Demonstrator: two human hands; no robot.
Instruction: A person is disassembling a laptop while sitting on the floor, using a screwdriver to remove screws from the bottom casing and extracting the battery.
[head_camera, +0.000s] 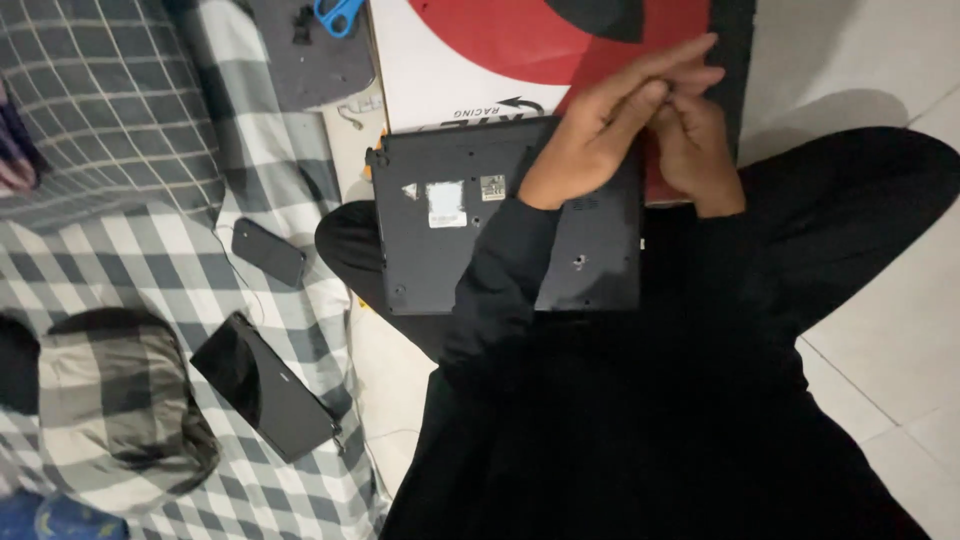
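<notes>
A dark grey laptop (470, 230) lies upside down on my lap, its underside with stickers and screw holes facing up. My left hand (600, 125) reaches across its far right corner in a black sleeve, fingers stretched out and pressed against my right hand (700, 150). The right hand is curled just past the laptop's right edge, fingertips meeting those of the left. Whether anything small sits between the fingers is hidden.
A red, white and black board (470, 50) lies beyond the laptop. Blue-handled scissors (338, 14) rest on a grey mat (310, 70). On the checked bedding (150, 250) at left are a dark phone (268, 252), a black flat device (265, 388) and a checked pillow (120, 410). Pale floor tiles (880, 330) at right.
</notes>
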